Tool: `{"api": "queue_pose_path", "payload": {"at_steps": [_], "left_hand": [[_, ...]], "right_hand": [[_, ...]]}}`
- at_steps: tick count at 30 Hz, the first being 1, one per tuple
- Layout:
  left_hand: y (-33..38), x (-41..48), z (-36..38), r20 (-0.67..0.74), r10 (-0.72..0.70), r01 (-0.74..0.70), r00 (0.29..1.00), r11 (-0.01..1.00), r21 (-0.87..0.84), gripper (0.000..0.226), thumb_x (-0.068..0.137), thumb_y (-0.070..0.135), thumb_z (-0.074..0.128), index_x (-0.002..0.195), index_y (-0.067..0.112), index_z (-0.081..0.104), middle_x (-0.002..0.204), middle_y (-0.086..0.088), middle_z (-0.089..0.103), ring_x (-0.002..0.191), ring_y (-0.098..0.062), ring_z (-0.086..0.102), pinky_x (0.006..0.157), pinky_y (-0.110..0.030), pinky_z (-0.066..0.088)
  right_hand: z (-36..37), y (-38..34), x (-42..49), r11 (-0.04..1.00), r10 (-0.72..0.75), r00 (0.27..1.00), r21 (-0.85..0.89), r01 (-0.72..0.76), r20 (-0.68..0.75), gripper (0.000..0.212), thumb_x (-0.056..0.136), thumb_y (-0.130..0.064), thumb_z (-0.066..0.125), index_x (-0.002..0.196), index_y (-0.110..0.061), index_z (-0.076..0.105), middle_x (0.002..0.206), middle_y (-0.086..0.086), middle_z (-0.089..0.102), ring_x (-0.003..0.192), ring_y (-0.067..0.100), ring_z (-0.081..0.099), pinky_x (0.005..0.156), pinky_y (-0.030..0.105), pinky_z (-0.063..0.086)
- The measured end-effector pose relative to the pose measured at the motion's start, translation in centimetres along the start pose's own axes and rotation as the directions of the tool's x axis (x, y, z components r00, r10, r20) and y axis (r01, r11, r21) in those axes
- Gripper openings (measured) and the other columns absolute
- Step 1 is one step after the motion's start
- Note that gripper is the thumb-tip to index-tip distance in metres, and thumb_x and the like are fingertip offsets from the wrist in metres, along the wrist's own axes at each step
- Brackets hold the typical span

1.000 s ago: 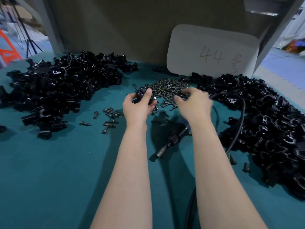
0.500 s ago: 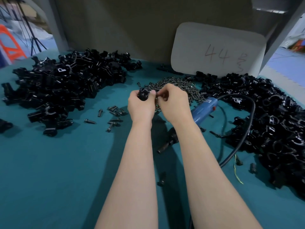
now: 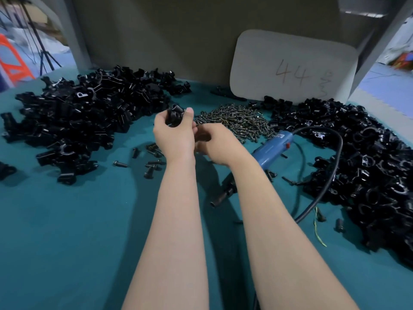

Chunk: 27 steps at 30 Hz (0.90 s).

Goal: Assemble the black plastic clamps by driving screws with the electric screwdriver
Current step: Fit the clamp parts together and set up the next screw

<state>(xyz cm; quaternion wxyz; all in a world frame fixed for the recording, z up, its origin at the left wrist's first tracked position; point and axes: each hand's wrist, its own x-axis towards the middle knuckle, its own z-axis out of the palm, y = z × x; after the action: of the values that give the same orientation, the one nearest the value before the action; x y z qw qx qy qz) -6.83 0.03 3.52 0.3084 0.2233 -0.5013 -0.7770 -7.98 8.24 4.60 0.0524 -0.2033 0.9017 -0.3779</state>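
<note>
The teal-covered bench (image 3: 67, 242) runs out of sight at every edge. Left of the hands a big heap of black clamps (image 3: 85, 121) sprawls out, and right of them a second heap (image 3: 368, 175) is cut off at the side and blurs into one dark mass. Beyond the hands a white board (image 3: 290, 68) leans against the back wall, marked "44", with a scrawl beside it that I cannot read.

The electric screwdriver (image 3: 272, 148) lies on the bench just right of the right hand, untouched. Its blue body shows, its middle is hidden behind the right forearm, and its dark tip pokes out below the wrist. Its black cable (image 3: 330, 175) loops away to the right. A pile of screws (image 3: 237, 121) sits just beyond the right hand.

The left hand (image 3: 174, 135) is raised, thumb and fingers pinching one black clamp (image 3: 175, 113) at the fingertips. The right hand (image 3: 216, 142) touches it from the right, fingers curled inward; I cannot tell whether they grip anything. A few loose screws (image 3: 152, 157) lie scattered just left of the left wrist.
</note>
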Motion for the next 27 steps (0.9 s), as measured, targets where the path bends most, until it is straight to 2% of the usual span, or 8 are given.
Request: {"api": "queue_pose_path", "payload": {"at_steps": [2,4,7,10,13,16,21,27], "left_hand": [[-0.4,-0.4,0.1,0.057,0.000,-0.007,0.998,0.992,0.123,0.024,0.085,0.017,0.072,0.087,0.026,0.050,0.089,0.000,0.063,0.069,-0.012,0.067,0.079,-0.033,0.057],[-0.7,-0.8,0.3,0.108,0.027,-0.058,0.994,0.953,0.297,0.022,0.085,0.022,0.072,0.095,0.023,0.053,0.099,-0.002,0.066,0.089,-0.022,0.068,0.086,-0.036,0.055],[-1.1,-1.4,0.5,0.155,0.103,-0.166,0.982,0.862,0.479,0.019,0.089,0.018,0.064,0.106,0.020,0.056,0.097,0.002,0.065,0.083,-0.017,0.062,0.066,-0.025,0.050],[-1.5,-1.9,0.7,0.188,0.183,-0.258,0.965,0.794,0.550,0.016,0.090,0.012,0.059,0.095,0.024,0.050,0.075,0.015,0.051,0.065,-0.006,0.052,0.049,-0.018,0.036],[-1.9,-2.3,0.8,0.235,0.237,-0.331,0.943,0.746,0.577,0.016,0.090,0.007,0.055,0.100,0.019,0.052,0.071,0.014,0.047,0.066,-0.014,0.053,0.055,-0.025,0.038],[-2.2,-2.5,1.0,0.283,0.240,-0.362,0.929,0.750,0.553,0.022,0.090,0.013,0.059,0.112,0.014,0.055,0.084,0.003,0.059,0.075,-0.021,0.056,0.063,-0.029,0.042],[-2.5,-2.4,1.3,0.385,0.173,-0.362,0.907,0.787,0.499,0.025,0.090,0.018,0.063,0.114,0.017,0.054,0.080,0.016,0.052,0.070,-0.002,0.052,0.058,-0.018,0.041],[-2.1,-2.1,1.4,0.425,0.145,-0.370,0.893,0.774,0.514,0.022,0.092,0.019,0.060,0.113,0.020,0.056,0.081,0.014,0.055,0.073,-0.003,0.055,0.060,-0.019,0.042]], "right_hand": [[-0.7,0.3,-0.5,0.974,0.081,0.987,0.220,-0.049,-0.140,0.023,0.093,-0.001,0.046,0.096,-0.013,0.065,0.095,0.008,0.070,0.072,0.016,0.066,0.079,0.037,0.058],[-1.4,0.7,-0.9,0.932,0.125,0.946,0.363,-0.008,-0.300,0.014,0.094,-0.010,0.052,0.094,-0.016,0.064,0.096,0.005,0.070,0.081,0.017,0.067,0.083,0.037,0.057],[-1.7,0.8,-1.4,0.954,0.078,0.936,0.299,0.030,-0.343,0.023,0.087,-0.028,0.067,0.106,-0.017,0.067,0.097,-0.003,0.068,0.090,0.009,0.063,0.082,0.022,0.051],[-1.7,1.1,-1.3,0.970,0.053,0.943,0.241,0.029,-0.328,0.034,0.085,-0.028,0.070,0.116,-0.016,0.065,0.093,-0.010,0.062,0.087,0.001,0.056,0.069,0.004,0.041],[-1.7,1.6,-1.0,0.970,0.062,0.942,0.241,0.021,-0.330,0.033,0.085,-0.026,0.070,0.117,-0.015,0.065,0.086,-0.015,0.058,0.084,-0.002,0.053,0.065,0.002,0.037],[-1.7,2.0,-0.9,0.974,0.083,0.928,0.229,0.002,-0.362,0.032,0.086,-0.029,0.069,0.115,-0.016,0.066,0.084,-0.014,0.058,0.080,-0.002,0.053,0.066,0.007,0.039],[-2.1,2.7,-0.8,0.972,0.112,0.898,0.233,-0.011,-0.425,0.033,0.090,-0.031,0.065,0.117,-0.011,0.066,0.094,-0.009,0.060,0.095,0.009,0.058,0.087,0.023,0.046],[-2.3,3.1,-0.8,0.976,0.116,0.894,0.215,-0.023,-0.432,0.029,0.090,-0.033,0.064,0.108,-0.012,0.068,0.098,-0.004,0.067,0.092,0.009,0.060,0.080,0.020,0.043]]}}
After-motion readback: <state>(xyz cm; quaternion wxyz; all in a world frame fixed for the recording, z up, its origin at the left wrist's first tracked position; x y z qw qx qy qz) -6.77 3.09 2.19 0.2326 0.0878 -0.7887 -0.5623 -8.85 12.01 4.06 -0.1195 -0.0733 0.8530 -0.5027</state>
